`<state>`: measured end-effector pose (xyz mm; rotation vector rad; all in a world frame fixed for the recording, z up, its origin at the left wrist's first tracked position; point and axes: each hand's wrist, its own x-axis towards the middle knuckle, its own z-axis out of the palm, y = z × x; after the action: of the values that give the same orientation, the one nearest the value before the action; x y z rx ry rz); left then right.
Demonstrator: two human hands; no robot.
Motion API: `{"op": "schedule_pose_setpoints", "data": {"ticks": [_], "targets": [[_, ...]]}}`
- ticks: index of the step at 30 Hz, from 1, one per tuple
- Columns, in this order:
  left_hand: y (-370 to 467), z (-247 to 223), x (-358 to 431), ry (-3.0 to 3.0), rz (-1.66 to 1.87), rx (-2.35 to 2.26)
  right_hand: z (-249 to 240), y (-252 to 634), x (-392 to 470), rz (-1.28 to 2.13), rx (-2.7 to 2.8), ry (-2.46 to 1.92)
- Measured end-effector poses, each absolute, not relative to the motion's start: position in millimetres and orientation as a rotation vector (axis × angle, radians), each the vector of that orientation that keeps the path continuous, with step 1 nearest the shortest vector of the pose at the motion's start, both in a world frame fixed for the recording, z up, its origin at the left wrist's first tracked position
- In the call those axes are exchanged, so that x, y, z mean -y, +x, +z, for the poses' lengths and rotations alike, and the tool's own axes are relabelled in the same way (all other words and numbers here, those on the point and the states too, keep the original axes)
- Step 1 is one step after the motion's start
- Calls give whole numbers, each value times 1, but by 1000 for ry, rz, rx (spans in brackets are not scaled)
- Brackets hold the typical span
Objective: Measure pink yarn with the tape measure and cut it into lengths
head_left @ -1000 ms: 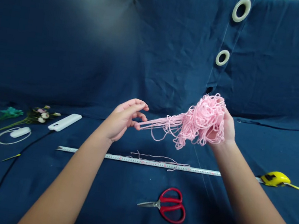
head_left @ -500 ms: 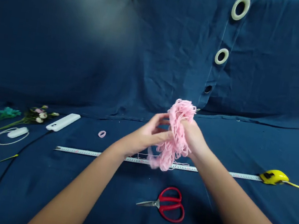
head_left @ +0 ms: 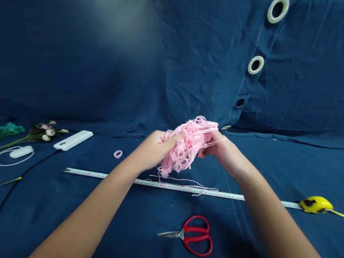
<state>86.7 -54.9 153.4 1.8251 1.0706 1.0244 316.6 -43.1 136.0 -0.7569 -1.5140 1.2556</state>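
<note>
A loose, tangled bundle of pink yarn [head_left: 185, 144] is held up above the blue cloth. My left hand [head_left: 158, 148] grips its left side, thumb across the front and the other fingers hidden behind the yarn. On the right edge, my right hand [head_left: 222, 151] pinches some strands that stretch out from the bundle. Below, cut lengths of pink yarn [head_left: 183, 185] lie along the extended tape measure blade [head_left: 87, 173]. Red-handled scissors [head_left: 191, 234] rest nearer to me, blades pointing left.
At the right sits the yellow tape measure case [head_left: 316, 204]. A small pink yarn ring [head_left: 118, 154] lies left of my hands. Farther left are a white power strip [head_left: 73, 140] with a black cord, a white cable [head_left: 21, 152] and artificial flowers [head_left: 48, 132]. A blue curtain [head_left: 201, 64] hangs behind.
The yarn bundle has turned from hanging upright over my right hand to lying slantwise in my left. My left hand has shifted left and closed on it; my right hand now draws strands rightward.
</note>
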Motion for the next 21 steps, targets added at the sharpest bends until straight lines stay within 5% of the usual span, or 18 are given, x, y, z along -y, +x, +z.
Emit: {"op": "schedule_pose_setpoints", "data": {"ticks": [6, 21], "targets": [[79, 161, 48, 1579, 1260, -860, 148, 340, 47, 1390, 1718, -585], [84, 163, 58, 1812, 1013, -898, 137, 303, 57, 724, 1685, -705]]}}
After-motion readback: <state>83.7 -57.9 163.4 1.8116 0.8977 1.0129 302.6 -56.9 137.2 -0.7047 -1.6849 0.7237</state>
